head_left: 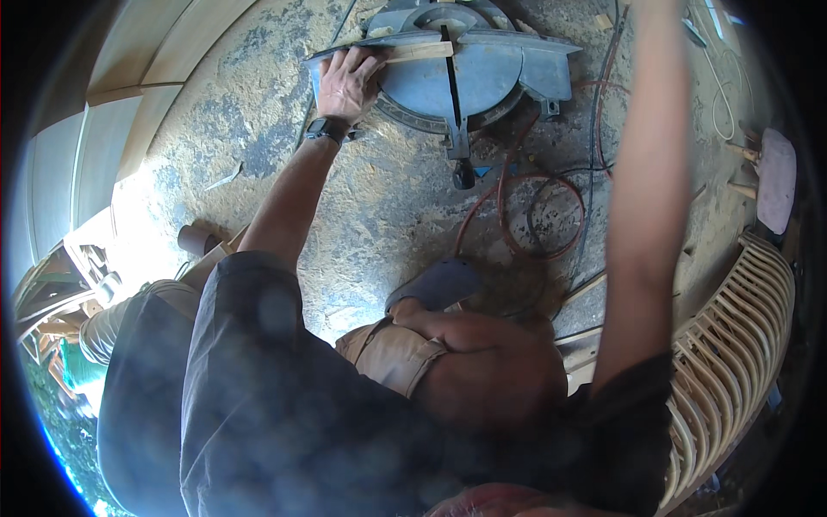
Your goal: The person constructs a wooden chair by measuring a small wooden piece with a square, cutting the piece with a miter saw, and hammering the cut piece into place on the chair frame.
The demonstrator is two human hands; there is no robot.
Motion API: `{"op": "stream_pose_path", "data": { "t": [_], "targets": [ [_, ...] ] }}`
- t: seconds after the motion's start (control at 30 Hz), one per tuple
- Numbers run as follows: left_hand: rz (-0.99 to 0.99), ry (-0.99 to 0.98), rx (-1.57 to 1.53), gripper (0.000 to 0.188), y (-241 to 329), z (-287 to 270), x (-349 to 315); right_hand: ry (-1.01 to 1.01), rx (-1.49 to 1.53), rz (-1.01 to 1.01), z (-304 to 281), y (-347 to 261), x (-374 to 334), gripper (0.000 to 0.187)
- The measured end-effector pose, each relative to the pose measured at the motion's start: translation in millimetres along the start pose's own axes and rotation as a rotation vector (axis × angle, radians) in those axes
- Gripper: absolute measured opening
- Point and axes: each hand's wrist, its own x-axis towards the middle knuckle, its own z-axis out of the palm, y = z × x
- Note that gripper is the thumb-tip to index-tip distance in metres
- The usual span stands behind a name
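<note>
At the top left of the mitre saw's grey table (405,90), my left hand (346,84) is closed over one end of a short wooden strip (420,52). The strip lies along the saw's fence, and its other end reaches the dark slot across the table. Below the slot, an arm with a black knob (463,176) sticks out towards me. My right forearm (642,207) stretches up the right side, partly blurred. The right hand itself is beyond the top edge. A dark watch (327,128) sits on my left wrist.
A red hose (575,250) and dark cables loop on the stained floor right of the saw. Pale panels (129,52) stand at the far left. Curved wooden pieces (732,345) line the lower right, near a pinkish padded seat (777,181). My shoe (439,284) is below the saw.
</note>
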Motion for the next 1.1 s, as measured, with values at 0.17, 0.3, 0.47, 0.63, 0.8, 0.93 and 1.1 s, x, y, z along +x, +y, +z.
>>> {"op": "stream_pose_path", "data": {
  "t": [0.17,0.3,0.47,0.63,0.8,0.93,1.1],
  "targets": [
    [0.007,0.014,0.030,0.039,8,3,9,0.086,-0.182,0.235,-20,85,-274,0.029],
    [0.001,0.032,0.023,0.033,12,3,9,-0.094,-0.128,0.660,14,57,-393,0.056],
    [0.019,0.104,-0.001,0.028,12,2,10,-0.295,0.017,0.898,16,76,-397,0.051],
    [0.052,0.129,-0.001,0.030,8,3,10,-0.349,0.218,0.945,18,98,-402,0.042],
    [0.037,0.121,-0.021,0.030,8,1,7,-0.338,0.109,0.860,16,99,-403,0.041],
    [0.028,0.094,-0.020,0.030,6,2,4,-0.352,0.113,0.942,6,108,-402,0.042],
    [0.034,0.052,0.042,0.040,8,6,9,-0.360,0.160,0.899,-3,117,-397,0.046]
  ]
}}
